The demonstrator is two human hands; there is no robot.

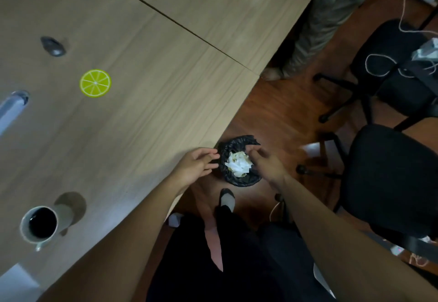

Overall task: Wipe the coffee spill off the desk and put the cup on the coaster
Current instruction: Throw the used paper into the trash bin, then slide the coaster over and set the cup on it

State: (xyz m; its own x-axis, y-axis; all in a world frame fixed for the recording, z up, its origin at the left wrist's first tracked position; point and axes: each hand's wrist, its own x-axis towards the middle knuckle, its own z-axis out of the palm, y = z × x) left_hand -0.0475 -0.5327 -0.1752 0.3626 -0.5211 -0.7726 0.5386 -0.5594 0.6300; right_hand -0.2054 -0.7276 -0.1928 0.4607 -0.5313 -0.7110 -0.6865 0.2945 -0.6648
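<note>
We see our two hands out over one small bin (239, 178) on the floor. Our right hand (265, 163) hangs over the bin's mouth with its fingers spread loose, so its grip is wide and holds nothing. Our left hand (196, 165) is at the edge of the worktop (142, 76), just beside the bin, and its grip is wide and holds nothing too. The bin has one black bag in it, and inside lies one bunch of crumpled white tissue (238, 164) with some brown marks. Below the bin we see our one foot in a grey sock (227, 200). On the worktop stands one white cup (41, 224), full of dark coffee, near the close edge and far to the left of our hands. One round coaster (95, 83), like a green lime slice, lies flat further back, well apart from the cup. The cup is not on the coaster. To the right are two black chairs (391, 183).
</note>
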